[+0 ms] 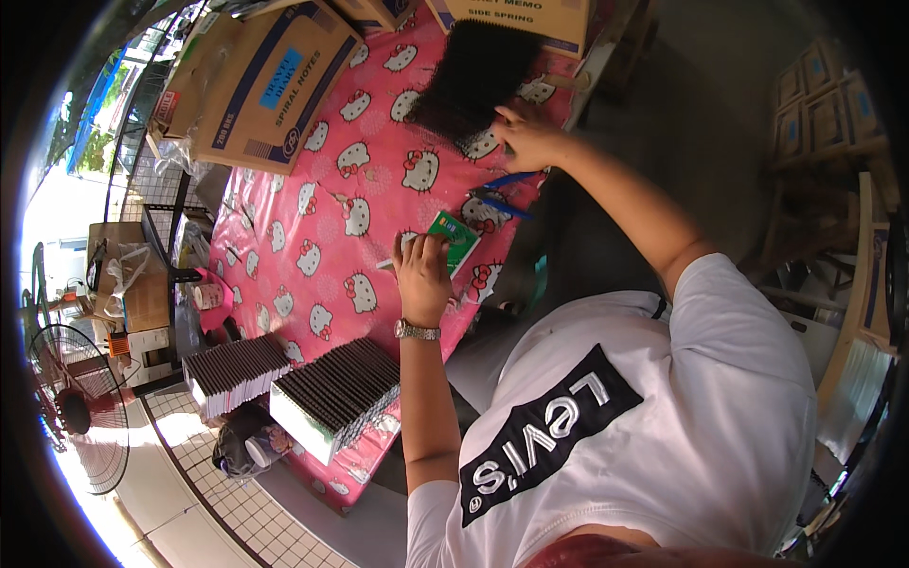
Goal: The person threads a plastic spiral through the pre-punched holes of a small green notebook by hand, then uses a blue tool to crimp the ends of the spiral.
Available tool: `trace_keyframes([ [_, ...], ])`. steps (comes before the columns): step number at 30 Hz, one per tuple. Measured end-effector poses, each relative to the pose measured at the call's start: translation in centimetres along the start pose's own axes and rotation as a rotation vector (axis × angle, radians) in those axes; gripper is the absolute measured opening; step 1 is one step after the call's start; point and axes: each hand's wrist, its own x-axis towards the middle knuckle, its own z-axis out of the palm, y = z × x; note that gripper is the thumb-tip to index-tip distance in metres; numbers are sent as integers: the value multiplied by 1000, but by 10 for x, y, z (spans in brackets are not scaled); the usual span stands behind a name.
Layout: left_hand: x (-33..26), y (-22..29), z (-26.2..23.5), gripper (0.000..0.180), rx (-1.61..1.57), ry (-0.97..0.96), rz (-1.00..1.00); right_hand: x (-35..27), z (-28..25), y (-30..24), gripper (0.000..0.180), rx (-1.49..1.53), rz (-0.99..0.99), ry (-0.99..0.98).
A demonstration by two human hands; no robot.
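My left hand (423, 275) rests on a small green-covered notebook (460, 240), its fingers bent over the left edge. White pages show beneath the cover. My right hand (532, 139) reaches to the near right edge of a dark pile of black binding coils (478, 80). Its fingers look parted, with no coil plainly seen between them. Between the two hands, at the table's right edge, lie blue-handled pliers (504, 195).
Pink patterned cloth covers the table (275, 213). Two stacks of coil-bound notebooks (336, 393) (235, 371) stand at its near left end. Cardboard boxes (275, 85) (530, 21) sit at the far side. A standing fan (80, 407) is at left; more cartons (824, 109) are piled at right.
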Motion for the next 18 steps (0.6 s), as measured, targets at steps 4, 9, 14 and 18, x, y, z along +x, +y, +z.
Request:
trace_keyframes([
  [4, -7, 10, 3, 23, 241, 121, -163, 14, -26, 6, 47, 116, -20, -391],
  [9, -15, 2, 10, 28, 62, 128, -163, 21, -45, -54, 37, 1425, -245, -703],
  [14, -11, 10, 9, 31, 1, 97, -162, 18, -24, -65, 36, 1412, -193, -752],
  [18, -7, 10, 9, 32, -19, 113, -168, 23, -18, -70, 40, 1177, -236, -859],
])
